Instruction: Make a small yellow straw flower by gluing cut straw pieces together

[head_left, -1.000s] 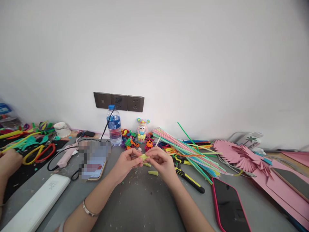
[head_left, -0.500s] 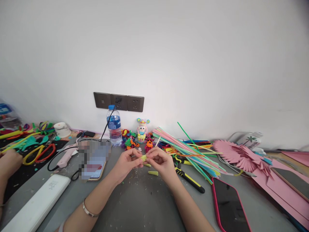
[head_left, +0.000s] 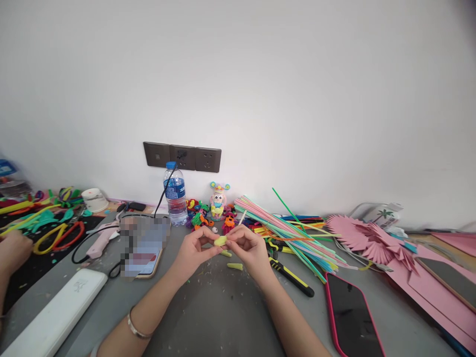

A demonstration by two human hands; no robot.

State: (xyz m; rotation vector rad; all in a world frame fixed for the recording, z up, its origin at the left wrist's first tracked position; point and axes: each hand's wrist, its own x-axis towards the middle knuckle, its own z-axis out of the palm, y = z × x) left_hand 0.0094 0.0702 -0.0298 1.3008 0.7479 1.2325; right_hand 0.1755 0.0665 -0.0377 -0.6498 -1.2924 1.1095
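Note:
Between the fingertips of both hands is a small pale yellow piece [head_left: 220, 241], perhaps a bit of fuzzy pipe cleaner. My left hand [head_left: 194, 253] pinches its left end, with index finger above and thumb below. At its right end, the fingers of my right hand [head_left: 248, 249] are closed on it. A thin pale stick [head_left: 242, 217] pokes up by my right hand; whether it is held I cannot tell. Two similar yellow pieces lie just below on the grey table, one of them a short yellow strip [head_left: 235, 266]. Beyond my hands stands a colourful figurine [head_left: 217, 202].
Right of my hands are pastel pipe cleaners [head_left: 286, 233], a yellow-black tool handle [head_left: 292, 277], a pink-cased phone [head_left: 353, 315] and folded pink paper [head_left: 372, 243]. To the left are a water bottle [head_left: 175, 196], another phone [head_left: 152, 248], a white power bank [head_left: 55, 312] and another person's hand [head_left: 17, 250].
The left fingers have loosened and spread slightly, so more of the yellow piece shows. Both hands stay in nearly the same place.

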